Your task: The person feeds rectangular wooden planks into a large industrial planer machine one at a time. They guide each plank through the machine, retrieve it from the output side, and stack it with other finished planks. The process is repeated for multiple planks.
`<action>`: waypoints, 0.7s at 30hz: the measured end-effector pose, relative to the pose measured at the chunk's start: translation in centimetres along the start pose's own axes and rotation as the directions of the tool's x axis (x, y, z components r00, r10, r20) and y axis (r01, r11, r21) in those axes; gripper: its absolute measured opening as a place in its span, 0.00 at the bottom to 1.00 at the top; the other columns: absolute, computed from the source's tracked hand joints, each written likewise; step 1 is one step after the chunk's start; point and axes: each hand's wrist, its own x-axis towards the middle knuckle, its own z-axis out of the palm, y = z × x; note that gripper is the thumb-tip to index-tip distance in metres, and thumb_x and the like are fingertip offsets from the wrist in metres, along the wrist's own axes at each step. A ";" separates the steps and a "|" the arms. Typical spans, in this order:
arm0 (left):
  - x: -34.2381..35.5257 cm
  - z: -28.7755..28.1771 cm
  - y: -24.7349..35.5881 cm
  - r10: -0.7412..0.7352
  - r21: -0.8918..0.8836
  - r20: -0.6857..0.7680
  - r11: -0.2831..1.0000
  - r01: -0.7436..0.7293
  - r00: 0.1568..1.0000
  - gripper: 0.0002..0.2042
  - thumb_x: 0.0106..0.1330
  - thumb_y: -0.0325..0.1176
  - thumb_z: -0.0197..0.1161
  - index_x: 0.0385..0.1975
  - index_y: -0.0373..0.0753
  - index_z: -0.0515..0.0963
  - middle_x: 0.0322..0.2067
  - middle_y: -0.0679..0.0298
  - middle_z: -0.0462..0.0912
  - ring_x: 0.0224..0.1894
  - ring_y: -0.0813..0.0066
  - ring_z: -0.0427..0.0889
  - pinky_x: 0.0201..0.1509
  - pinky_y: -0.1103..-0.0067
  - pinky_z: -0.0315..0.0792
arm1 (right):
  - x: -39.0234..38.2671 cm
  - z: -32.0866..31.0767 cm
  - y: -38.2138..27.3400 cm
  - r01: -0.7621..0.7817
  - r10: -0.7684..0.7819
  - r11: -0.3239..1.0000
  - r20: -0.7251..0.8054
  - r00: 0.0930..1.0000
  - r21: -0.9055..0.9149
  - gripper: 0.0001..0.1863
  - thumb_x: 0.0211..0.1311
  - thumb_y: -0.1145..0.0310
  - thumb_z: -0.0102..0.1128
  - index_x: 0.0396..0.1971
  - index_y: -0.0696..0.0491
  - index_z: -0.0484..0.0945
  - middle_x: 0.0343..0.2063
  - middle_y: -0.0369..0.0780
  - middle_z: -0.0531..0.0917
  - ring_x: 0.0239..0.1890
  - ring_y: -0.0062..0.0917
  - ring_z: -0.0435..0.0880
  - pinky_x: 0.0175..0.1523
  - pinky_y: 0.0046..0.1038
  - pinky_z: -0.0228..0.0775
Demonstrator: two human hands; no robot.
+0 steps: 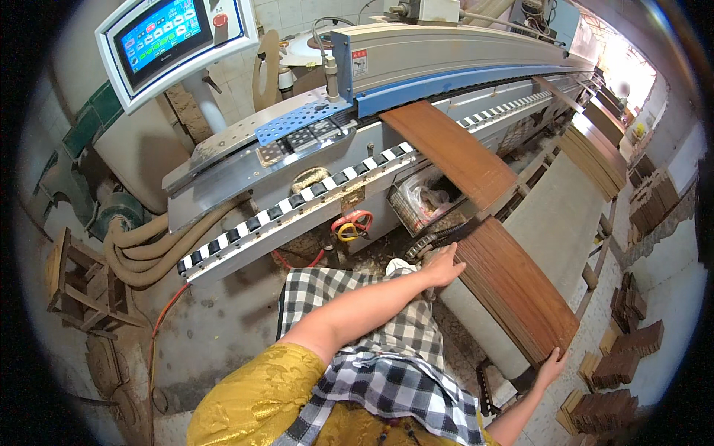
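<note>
A stack of brown wood-grain panels (513,286) lies to my right on a grey conveyor belt. My left hand (444,266) is at the stack's far left corner, its fingers stretched out and apart against the edge. At the near right corner, my right hand (550,368) has its fingers bent over the edge of the top panel; its palm side is hidden. Ahead, another brown panel (454,152) lies across the edge of a long machine, its far end under the blue-edged beam (461,82).
A row of black-and-white rollers (297,199) runs along the machine's front. The control screen (167,41) stands upper left. Below the machine sits a bin with a plastic bag (424,202). More panels (595,152) are stacked farther along; cut boards (621,372) lie on the floor at right.
</note>
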 end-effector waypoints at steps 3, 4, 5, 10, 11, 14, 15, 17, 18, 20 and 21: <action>0.0 0.2 -0.8 0.019 -0.019 -0.009 1.000 -0.019 1.000 0.33 0.59 0.43 0.52 0.59 0.29 0.52 0.59 0.47 0.56 0.62 0.56 0.55 0.64 0.73 0.50 | 0.1 -1.0 -0.4 -0.044 0.044 0.999 0.027 0.999 0.001 0.25 0.60 0.57 0.48 0.49 0.63 0.68 0.46 0.48 0.74 0.50 0.38 0.70 0.54 0.32 0.58; -0.4 0.1 -0.9 0.049 0.002 -0.052 0.999 -0.049 0.997 0.30 0.59 0.41 0.53 0.57 0.30 0.56 0.56 0.47 0.61 0.59 0.56 0.60 0.62 0.71 0.55 | 0.4 -1.5 0.0 -0.083 0.083 0.996 0.054 0.995 0.008 0.25 0.60 0.57 0.48 0.48 0.63 0.69 0.46 0.48 0.75 0.49 0.37 0.71 0.53 0.31 0.59; -1.0 -0.1 -1.2 0.006 -0.050 -0.051 0.999 -0.008 0.999 0.28 0.58 0.41 0.53 0.55 0.30 0.57 0.55 0.47 0.63 0.58 0.55 0.62 0.60 0.70 0.56 | 0.5 -1.8 0.3 -0.122 0.121 0.992 0.081 0.989 0.014 0.24 0.60 0.56 0.48 0.47 0.63 0.70 0.45 0.48 0.75 0.48 0.36 0.72 0.53 0.31 0.60; -4.0 1.1 -3.4 -0.151 -0.348 -0.278 0.936 0.047 0.949 0.19 0.56 0.40 0.58 0.40 0.33 0.67 0.36 0.52 0.76 0.40 0.61 0.76 0.45 0.72 0.68 | -1.7 -3.9 3.6 -0.118 0.121 0.992 -0.062 0.991 0.050 0.20 0.61 0.59 0.46 0.21 0.62 0.72 0.18 0.38 0.73 0.23 0.26 0.68 0.31 0.29 0.61; -4.4 1.4 -4.2 -0.198 -0.425 -0.294 0.904 0.058 0.935 0.18 0.56 0.40 0.59 0.39 0.33 0.67 0.34 0.54 0.77 0.38 0.64 0.76 0.43 0.73 0.69 | -2.0 -4.3 4.3 -0.163 0.168 0.980 -0.040 0.985 0.117 0.19 0.61 0.59 0.46 0.20 0.60 0.71 0.18 0.37 0.72 0.23 0.25 0.68 0.31 0.29 0.60; -5.3 2.0 -6.8 -0.385 -0.868 -0.052 0.473 0.148 0.921 0.13 0.56 0.35 0.62 0.33 0.35 0.67 0.27 0.61 0.74 0.26 0.76 0.75 0.27 0.82 0.72 | -2.6 -5.7 5.4 -0.410 0.364 0.855 0.196 0.911 0.317 0.18 0.60 0.56 0.48 0.22 0.57 0.73 0.22 0.36 0.74 0.27 0.21 0.71 0.32 0.28 0.62; -5.8 1.8 -7.6 -0.403 -0.906 0.020 0.379 0.187 0.915 0.13 0.56 0.34 0.62 0.34 0.34 0.67 0.26 0.62 0.73 0.25 0.77 0.74 0.26 0.83 0.73 | -3.3 -5.7 3.8 -0.436 0.363 0.803 0.246 0.899 0.407 0.19 0.60 0.55 0.49 0.24 0.57 0.74 0.24 0.36 0.75 0.29 0.21 0.72 0.34 0.27 0.63; -7.4 0.3 -7.4 -0.403 -0.915 0.001 0.369 0.163 0.915 0.15 0.56 0.33 0.62 0.36 0.34 0.66 0.27 0.62 0.73 0.24 0.77 0.74 0.27 0.82 0.74 | -5.5 -5.5 -0.6 -0.484 0.350 0.668 0.335 0.875 0.565 0.20 0.59 0.53 0.50 0.29 0.58 0.76 0.27 0.37 0.76 0.31 0.22 0.73 0.36 0.26 0.65; -8.6 -0.6 -6.8 -0.404 -0.919 -0.008 0.363 0.153 0.915 0.15 0.56 0.33 0.62 0.37 0.34 0.65 0.27 0.62 0.73 0.24 0.77 0.74 0.28 0.82 0.74 | -5.8 -6.1 -1.2 -0.509 0.267 0.702 0.478 0.837 0.499 0.24 0.57 0.50 0.51 0.39 0.59 0.75 0.34 0.39 0.77 0.36 0.23 0.74 0.41 0.25 0.66; -11.1 -3.8 -4.2 -0.442 -0.902 -0.155 0.428 0.057 0.883 0.18 0.57 0.32 0.61 0.42 0.33 0.63 0.27 0.62 0.73 0.24 0.78 0.74 0.26 0.82 0.73 | -6.6 -5.8 -3.4 -0.444 0.160 0.747 0.515 0.842 0.494 0.24 0.58 0.51 0.51 0.41 0.59 0.74 0.36 0.39 0.77 0.37 0.23 0.74 0.43 0.25 0.66; -11.8 -5.0 -4.2 -0.422 -0.897 -0.212 0.443 -0.004 0.882 0.18 0.57 0.32 0.61 0.43 0.33 0.62 0.26 0.62 0.73 0.24 0.78 0.74 0.26 0.82 0.73 | -6.8 -5.5 -4.1 -0.409 0.103 0.767 0.534 0.839 0.494 0.23 0.58 0.52 0.51 0.41 0.58 0.73 0.37 0.39 0.77 0.37 0.24 0.75 0.43 0.25 0.66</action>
